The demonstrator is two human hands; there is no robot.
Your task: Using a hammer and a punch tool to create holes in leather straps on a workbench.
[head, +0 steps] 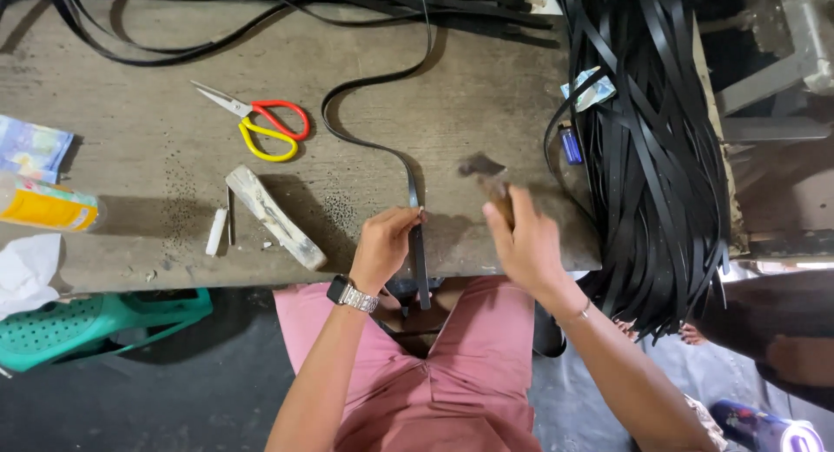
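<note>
Left hand (382,243) pinching a black strap (419,243) flat at the surface (130,200) edge; right hand (524,243) clenched around a blurred hammer (489,178) just beside it. Scissors (265,126) lying well apart.

Landmark: we place everything from the strap (418,235) pinned at the bench's (130,78) near edge.
Left of strap: our left hand (383,246) sits against it; beyond that a wood block (274,216) lies slantwise, with a white stick (216,231) further left.
Right of strap: our right hand (524,243) grips a blurred hammer (489,179), closing that side.
Further right: a hanging strap bundle (660,156) walls off the bench end.
Beyond strap: its loop curves away; scissors (265,122) lie past-left.
Open room: we see bare bench between scissors and block, and between loop and bundle.
</note>
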